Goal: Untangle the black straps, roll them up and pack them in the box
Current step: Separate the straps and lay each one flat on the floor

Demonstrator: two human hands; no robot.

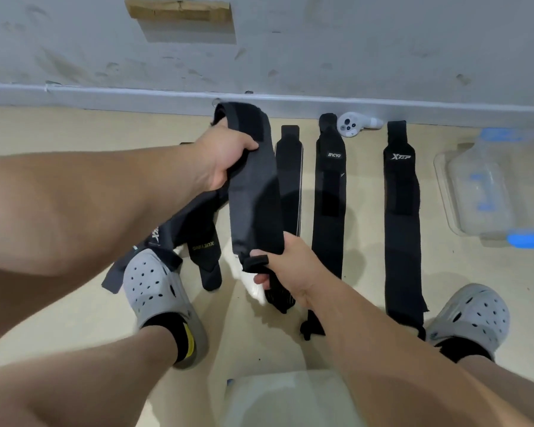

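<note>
Untangling is well under way, and rolling and packing have not begun as far as the view shows. 3 flat straps lie stretched out side by side on the floor, each running from near the person toward the wall. A 4th, the held strap, is up off the floor between both hands. The left hand has its fingers curled round the far end, which folds over above the knuckles close to the base of the wall. The right hand is clamped on the near end, where a small loop sticks out beside the fingers.

The held strap's long axis runs away from the person, nearly parallel to the 3 flat ones, and it hangs fairly straight with a slight lean to the left at the top. It sits just left of the leftmost flat strap, so laying it down as a 4th in the row looks like the step in hand.

Left to do: a heap of at least 2 overlapping straps lies by the left shoe — not yet separated. No strap is rolled. The clear box with blue clips stands well to the right, with no black strap visible in it.
</note>
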